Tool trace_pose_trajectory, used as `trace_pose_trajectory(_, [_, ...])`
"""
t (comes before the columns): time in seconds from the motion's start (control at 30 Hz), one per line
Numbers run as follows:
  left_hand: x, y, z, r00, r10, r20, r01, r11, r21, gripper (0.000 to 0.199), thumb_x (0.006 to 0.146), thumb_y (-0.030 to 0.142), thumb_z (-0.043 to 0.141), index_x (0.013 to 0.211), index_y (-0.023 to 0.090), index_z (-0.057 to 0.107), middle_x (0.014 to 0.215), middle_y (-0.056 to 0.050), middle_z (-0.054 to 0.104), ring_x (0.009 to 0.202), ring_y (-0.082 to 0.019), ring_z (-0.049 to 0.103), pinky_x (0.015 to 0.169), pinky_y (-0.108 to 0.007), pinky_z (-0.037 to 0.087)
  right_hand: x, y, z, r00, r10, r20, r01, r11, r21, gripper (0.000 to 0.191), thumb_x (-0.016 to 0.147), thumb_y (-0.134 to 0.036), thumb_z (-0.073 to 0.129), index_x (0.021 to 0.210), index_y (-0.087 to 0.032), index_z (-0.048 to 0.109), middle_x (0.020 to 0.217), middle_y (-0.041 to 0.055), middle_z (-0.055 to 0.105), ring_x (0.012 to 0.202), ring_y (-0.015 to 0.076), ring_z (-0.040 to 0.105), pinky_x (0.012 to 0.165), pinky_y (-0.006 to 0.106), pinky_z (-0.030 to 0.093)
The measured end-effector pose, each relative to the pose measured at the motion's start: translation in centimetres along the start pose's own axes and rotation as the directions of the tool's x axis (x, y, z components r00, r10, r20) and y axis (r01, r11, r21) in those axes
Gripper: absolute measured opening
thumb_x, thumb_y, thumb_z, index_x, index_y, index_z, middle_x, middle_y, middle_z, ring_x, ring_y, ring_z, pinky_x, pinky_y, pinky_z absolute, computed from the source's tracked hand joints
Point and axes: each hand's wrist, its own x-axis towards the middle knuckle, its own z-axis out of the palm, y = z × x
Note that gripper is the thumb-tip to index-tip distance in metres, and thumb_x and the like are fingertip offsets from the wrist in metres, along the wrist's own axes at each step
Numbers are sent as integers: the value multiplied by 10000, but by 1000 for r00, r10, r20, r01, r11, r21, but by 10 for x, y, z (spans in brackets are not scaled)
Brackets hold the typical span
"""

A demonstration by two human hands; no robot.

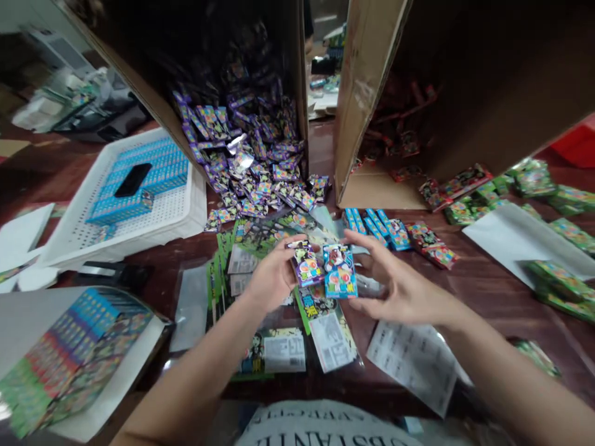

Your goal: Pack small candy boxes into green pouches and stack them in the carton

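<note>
Near the middle of the head view, my left hand (274,272) grips a small purple packet (307,263) with colourful printing. Beside it, my right hand (395,282) holds a blue packet (339,272) between thumb and fingers. The two packets are upright side by side, their printed fronts facing me. Beneath them lie printed cards (325,334) with white label areas and green edges. Purple packets (260,186) spill from a tilted carton just beyond my hands. Several blue packets (372,226) and red packets (430,244) lie beyond my right hand.
A white basket (195,204) at left holds blue boxes and a black phone (133,179). Two large cartons (367,99) stand at the back. Green packets (567,241) lie at right around white paper (520,238). An open box (116,384) of multicoloured packets is front left.
</note>
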Motion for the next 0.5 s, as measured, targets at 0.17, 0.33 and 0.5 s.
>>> trace_pose_trajectory(0.17, [-41, -46, 40, 982, -137, 129, 145, 988, -53, 398, 836, 271, 731, 1213, 217, 614, 1135, -77, 693, 966, -204, 674, 844, -352, 547, -94, -3, 36, 970, 229, -83, -200, 945, 259, 910, 826, -238, 773, 1569, -388, 269, 1613, 74, 314, 1443, 315, 418, 1169, 519, 416])
trace_pose_trajectory(0.33, [-49, -84, 76, 935, -161, 316, 93, 971, 221, 401, 874, 238, 692, 1263, 251, 598, 1181, -52, 668, 1003, -185, 653, 898, -357, 543, -176, -2, 44, 914, 366, -176, -235, 830, 506, 870, 851, -226, 756, 1550, -388, 264, 1624, 101, 324, 1448, 318, 421, 1118, 513, 469])
trace_pose_trajectory(0.5, [-41, -123, 109, 912, -131, 388, -112, 831, 545, 311, 901, 240, 648, 1211, 227, 622, 1107, -68, 717, 963, -228, 684, 885, -430, 579, -224, -8, 47, 854, 408, -323, -206, 836, 509, 838, 860, -226, 748, 1531, -403, 280, 1617, 102, 338, 1413, 309, 471, 1060, 484, 524])
